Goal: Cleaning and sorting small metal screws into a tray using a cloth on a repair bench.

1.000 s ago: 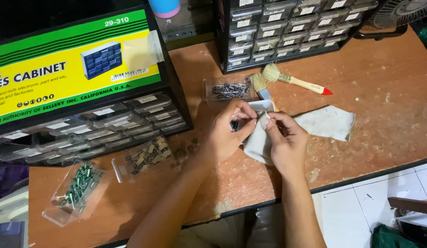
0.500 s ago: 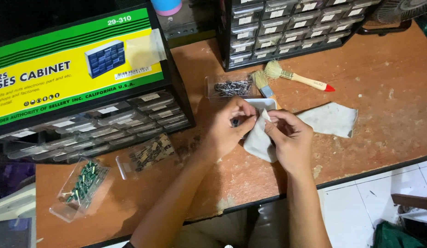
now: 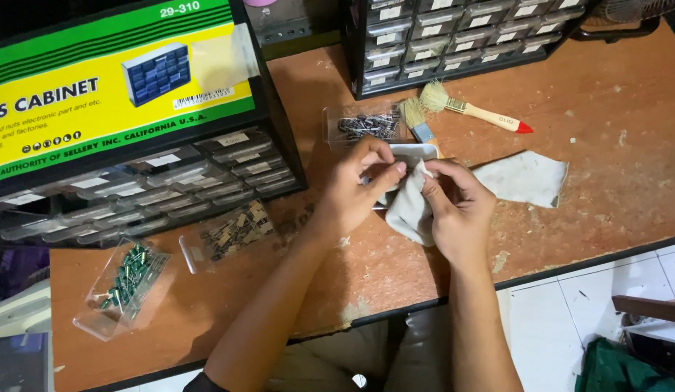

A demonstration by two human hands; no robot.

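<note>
My left hand (image 3: 355, 190) grips a small clear plastic drawer (image 3: 415, 152), of which only the top rim shows between my fingers. My right hand (image 3: 459, 209) is pinched on a grey cloth (image 3: 408, 212) and presses it against the drawer. The rest of the cloth trails to the right and lies flat on the wooden table (image 3: 613, 145). Both hands meet just in front of a clear drawer of dark small parts (image 3: 363, 125).
Two brushes lie behind my hands: one with a red-tipped wooden handle (image 3: 490, 116), one with a blue ferrule (image 3: 418, 123). Drawers of striped parts (image 3: 232, 231) and green parts (image 3: 127, 279) sit at left. Parts cabinets stand at left (image 3: 170, 174) and back (image 3: 453, 40).
My right hand's fingers have worked the cloth a little along the drawer. Both hands stay in the same place on the table.
</note>
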